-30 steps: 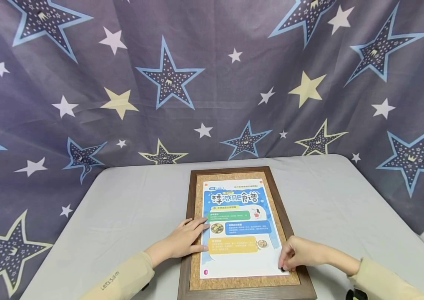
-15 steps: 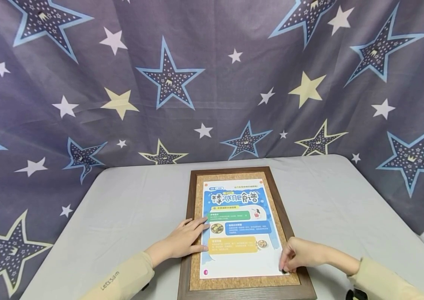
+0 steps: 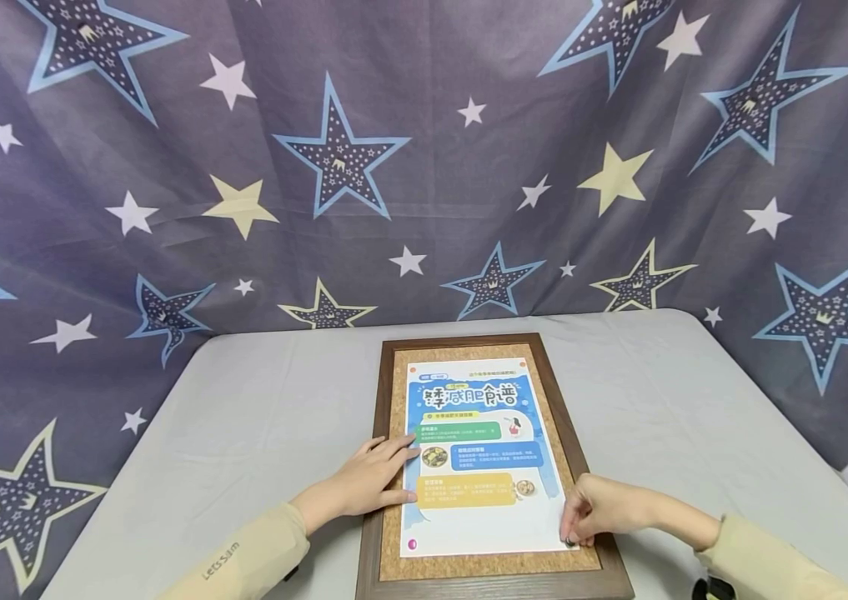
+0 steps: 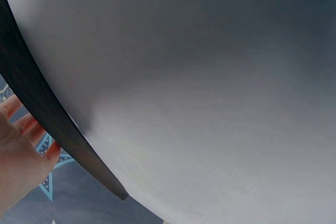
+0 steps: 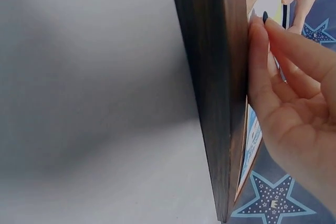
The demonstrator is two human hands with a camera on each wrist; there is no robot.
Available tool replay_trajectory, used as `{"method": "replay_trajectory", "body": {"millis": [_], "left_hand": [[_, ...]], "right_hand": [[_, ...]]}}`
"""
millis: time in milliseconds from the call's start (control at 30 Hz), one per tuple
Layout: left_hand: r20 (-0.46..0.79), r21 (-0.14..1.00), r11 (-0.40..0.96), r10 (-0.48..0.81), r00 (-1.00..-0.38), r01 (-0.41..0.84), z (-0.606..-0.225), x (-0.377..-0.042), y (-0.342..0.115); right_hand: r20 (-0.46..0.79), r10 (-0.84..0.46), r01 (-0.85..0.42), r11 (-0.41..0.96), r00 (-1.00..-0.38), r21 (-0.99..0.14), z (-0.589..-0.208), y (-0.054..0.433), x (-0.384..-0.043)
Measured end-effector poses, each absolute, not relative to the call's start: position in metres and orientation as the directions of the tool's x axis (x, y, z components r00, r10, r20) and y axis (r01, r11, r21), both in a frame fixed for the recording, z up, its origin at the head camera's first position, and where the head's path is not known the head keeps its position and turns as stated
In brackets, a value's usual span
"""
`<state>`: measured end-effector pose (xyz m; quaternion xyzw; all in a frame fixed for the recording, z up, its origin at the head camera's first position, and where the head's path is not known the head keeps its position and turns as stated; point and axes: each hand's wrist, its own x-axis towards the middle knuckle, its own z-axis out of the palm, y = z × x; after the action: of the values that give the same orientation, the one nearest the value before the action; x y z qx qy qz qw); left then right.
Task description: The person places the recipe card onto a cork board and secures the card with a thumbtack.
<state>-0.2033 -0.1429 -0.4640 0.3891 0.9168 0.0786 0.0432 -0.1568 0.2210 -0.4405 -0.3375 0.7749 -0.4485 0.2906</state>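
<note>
A printed poster [image 3: 484, 529] lies on a cork board [image 3: 469, 568] with a dark wooden frame [image 3: 494, 587]. My right hand [image 3: 605, 505] pinches a small dark thumbtack [image 5: 265, 17] between thumb and index finger, right at the poster's lower right corner. In the head view the dark tack [image 3: 569, 542] shows just under the fingertips. Across the frame's left side rests my left hand [image 3: 365, 479], fingers spread and fairly straight, their tips on the poster's left edge. Orange tacks sit at the top left [image 3: 413, 370] and top right corners, and a magenta tack [image 3: 412, 544] at the lower left.
The board lies on a table with a pale grey cloth [image 3: 266, 400], near its front edge. Behind and beside the table hangs a dark curtain [image 3: 431, 167] printed with stars. A black band [image 3: 712, 588] shows below the right sleeve.
My right fingertips have shifted very slightly to the right with the dark tack at the poster's corner. The left hand and the board stay in place.
</note>
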Motion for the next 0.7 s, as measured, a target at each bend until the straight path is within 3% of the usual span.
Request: {"method": "replay_trajectory", "body": {"millis": [700], "left_hand": [[-0.015,0.177,0.686,0.719,-0.695,0.706,-0.465,-0.2032,-0.1432]], "right_hand": [[-0.174,-0.725,-0.261,0.446,-0.667,-0.856,-0.4388,0.2165,-0.1523]]}}
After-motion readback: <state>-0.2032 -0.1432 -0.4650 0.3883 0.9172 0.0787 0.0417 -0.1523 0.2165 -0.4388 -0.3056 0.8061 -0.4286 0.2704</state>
